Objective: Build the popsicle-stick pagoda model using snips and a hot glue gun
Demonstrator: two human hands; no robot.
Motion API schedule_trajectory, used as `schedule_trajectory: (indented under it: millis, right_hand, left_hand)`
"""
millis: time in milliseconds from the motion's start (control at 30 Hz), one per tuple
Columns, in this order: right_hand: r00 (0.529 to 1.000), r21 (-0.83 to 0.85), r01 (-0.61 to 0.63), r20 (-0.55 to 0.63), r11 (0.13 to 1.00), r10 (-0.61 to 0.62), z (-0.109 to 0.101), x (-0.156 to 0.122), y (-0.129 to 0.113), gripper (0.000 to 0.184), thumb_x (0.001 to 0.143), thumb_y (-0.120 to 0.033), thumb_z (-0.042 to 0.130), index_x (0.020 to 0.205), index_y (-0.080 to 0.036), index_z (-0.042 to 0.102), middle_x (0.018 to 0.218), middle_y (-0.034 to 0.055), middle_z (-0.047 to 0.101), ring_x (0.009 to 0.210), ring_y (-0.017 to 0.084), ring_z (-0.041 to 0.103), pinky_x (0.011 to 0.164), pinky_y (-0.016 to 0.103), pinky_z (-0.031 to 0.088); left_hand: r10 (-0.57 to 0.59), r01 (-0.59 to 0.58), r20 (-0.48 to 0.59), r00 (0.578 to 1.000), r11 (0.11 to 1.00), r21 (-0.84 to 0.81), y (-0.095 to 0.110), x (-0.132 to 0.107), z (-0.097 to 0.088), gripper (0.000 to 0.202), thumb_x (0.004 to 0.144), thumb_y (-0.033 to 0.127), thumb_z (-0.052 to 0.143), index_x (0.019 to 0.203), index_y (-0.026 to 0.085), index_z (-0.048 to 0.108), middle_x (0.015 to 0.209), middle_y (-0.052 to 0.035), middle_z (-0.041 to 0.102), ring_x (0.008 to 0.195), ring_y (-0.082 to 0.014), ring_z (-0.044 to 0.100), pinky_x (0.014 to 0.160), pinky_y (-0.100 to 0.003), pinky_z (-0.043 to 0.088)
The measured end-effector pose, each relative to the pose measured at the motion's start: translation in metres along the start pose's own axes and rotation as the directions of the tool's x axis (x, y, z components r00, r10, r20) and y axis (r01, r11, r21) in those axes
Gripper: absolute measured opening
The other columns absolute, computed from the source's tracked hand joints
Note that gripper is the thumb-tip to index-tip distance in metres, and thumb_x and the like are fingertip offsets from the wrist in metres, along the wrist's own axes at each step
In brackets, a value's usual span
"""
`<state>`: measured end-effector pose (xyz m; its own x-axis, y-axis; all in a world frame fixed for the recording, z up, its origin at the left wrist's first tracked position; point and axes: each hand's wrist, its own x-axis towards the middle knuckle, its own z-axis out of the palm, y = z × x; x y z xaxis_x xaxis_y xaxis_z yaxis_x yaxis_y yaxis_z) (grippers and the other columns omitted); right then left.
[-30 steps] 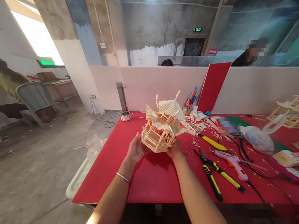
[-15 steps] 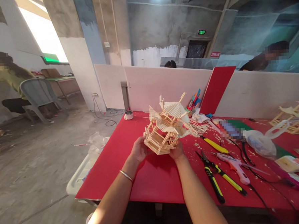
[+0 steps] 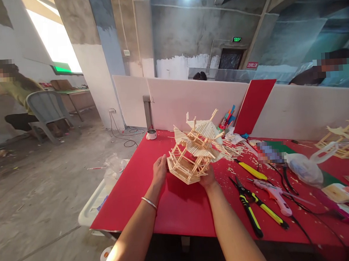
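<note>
Tilting further than half a second ago, the stick pavilion (image 3: pixel 194 154) now shows its hexagonal base leaning toward the near left, roof tipped to the far right. It is held just above the red table (image 3: pixel 178 212), near the middle of the table's left half. The left hand (image 3: pixel 160 171) has slid from cupping the base to lying flat against its left edge, with the fingers straight and open and only touching. The right hand (image 3: pixel 208 179) stays beneath the base's near right corner, bearing it; its fingers are hidden behind the wood, so their curl cannot be told. A thin metal bangle (image 3: pixel 149 203) circles the left wrist.

The pavilion is built of pale, thin wooden sticks: a lattice railing around the base, slanted posts, and two tiers of ribbed, fan-like roof panels with upturned ends.

To the right on the glossy tabletop lie black-and-yellow pliers (image 3: pixel 249 209), a white and pink glue gun (image 3: pixel 272 194) with its dark cord, a yellow-handled tool (image 3: pixel 252 170) and a crumpled clear plastic bag (image 3: pixel 303 167). Wood shavings and loose sticks are scattered around them. A small round tin (image 3: pixel 151 135) stands at the far left corner.
</note>
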<state>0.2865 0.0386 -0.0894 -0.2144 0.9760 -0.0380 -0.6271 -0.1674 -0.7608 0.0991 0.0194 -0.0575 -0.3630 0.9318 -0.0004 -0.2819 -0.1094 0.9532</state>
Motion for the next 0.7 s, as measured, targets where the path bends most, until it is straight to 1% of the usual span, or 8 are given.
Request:
schedule_trajectory:
  millis: [100,233,267,333,400,467,567,700]
  right_hand:
    - [0.999,0.022,-0.005,0.032,1.000,0.005,-0.003,0.000,0.000,0.036,0.065,-0.055,0.064,0.083,-0.024,0.065,0.079,0.0077,0.073,0.094,0.030,0.070,0.082,0.047,0.056]
    - [0.997,0.053,-0.017,0.069,0.998,0.013,-0.005,0.000,0.000,0.041,0.061,-0.057,0.066,0.086,-0.024,0.066,0.083,0.0076,0.075,0.091,0.030,0.070,0.083,0.048,0.056]
    - [0.997,0.058,-0.023,0.078,0.998,0.019,-0.005,0.000,0.000,0.042,0.061,-0.058,0.066,0.087,-0.024,0.067,0.084,0.0073,0.075,0.090,0.029,0.071,0.083,0.048,0.056]
    - [0.994,0.059,-0.043,0.099,0.997,0.037,-0.004,-0.001,-0.001,0.042,0.063,-0.057,0.065,0.089,-0.024,0.068,0.083,0.0067,0.075,0.088,0.028,0.071,0.082,0.047,0.057]
    - [0.991,0.051,-0.068,0.119,0.996,0.061,-0.003,-0.002,-0.002,0.042,0.065,-0.056,0.063,0.092,-0.023,0.069,0.079,0.0065,0.075,0.086,0.028,0.071,0.080,0.046,0.057]
    - [0.988,0.042,-0.088,0.133,0.995,0.081,-0.001,-0.003,-0.003,0.044,0.066,-0.056,0.062,0.094,-0.022,0.069,0.076,0.0064,0.074,0.085,0.028,0.072,0.078,0.045,0.057]
    - [0.985,0.034,-0.105,0.140,0.994,0.099,0.002,-0.004,-0.005,0.044,0.065,-0.057,0.061,0.091,-0.023,0.070,0.073,0.0060,0.074,0.081,0.028,0.072,0.076,0.044,0.057]
    - [0.982,0.019,-0.129,0.141,0.991,0.125,0.009,-0.007,-0.008,0.041,0.063,-0.058,0.059,0.081,-0.023,0.068,0.068,0.0076,0.072,0.081,0.029,0.072,0.076,0.044,0.057]
  left_hand:
    - [0.032,-0.033,-0.048,0.998,0.999,-0.024,0.000,0.004,-0.003,0.045,0.063,0.058,0.074,0.057,0.019,0.053,0.052,0.0032,0.051,0.048,-0.0108,0.049,0.046,-0.022,0.039]
    - [0.050,-0.054,-0.055,0.997,0.996,-0.067,0.009,0.004,-0.006,0.040,0.056,0.047,0.080,0.080,0.017,0.067,0.080,-0.0032,0.066,0.071,-0.0152,0.061,0.058,-0.023,0.047]
    - [0.037,-0.038,-0.018,0.999,0.995,-0.092,0.012,0.003,-0.006,0.042,0.057,0.045,0.080,0.087,0.017,0.070,0.087,-0.0051,0.068,0.078,-0.0173,0.063,0.061,-0.024,0.048]
    - [-0.019,0.037,0.119,0.993,0.987,-0.158,0.019,-0.001,-0.006,0.044,0.061,0.042,0.077,0.097,0.018,0.072,0.100,-0.0082,0.070,0.091,-0.0222,0.065,0.067,-0.027,0.051]
    - [-0.077,0.142,0.296,0.952,0.969,-0.204,0.024,-0.006,-0.006,0.044,0.065,0.039,0.074,0.104,0.018,0.072,0.108,-0.0093,0.071,0.099,-0.0258,0.065,0.071,-0.029,0.052]
    - [-0.097,0.202,0.428,0.899,0.957,-0.207,0.027,-0.010,-0.006,0.046,0.067,0.035,0.072,0.110,0.019,0.070,0.109,-0.0092,0.072,0.100,-0.0272,0.066,0.074,-0.031,0.052]
    - [-0.072,0.194,0.514,0.855,0.963,-0.187,0.029,-0.013,-0.007,0.048,0.066,0.030,0.071,0.112,0.017,0.070,0.110,-0.0102,0.072,0.098,-0.0274,0.066,0.076,-0.031,0.051]
    - [-0.087,0.199,0.533,0.842,0.967,-0.157,0.030,-0.014,-0.008,0.048,0.066,0.030,0.070,0.113,0.018,0.068,0.118,-0.0095,0.069,0.096,-0.0242,0.065,0.074,-0.030,0.051]
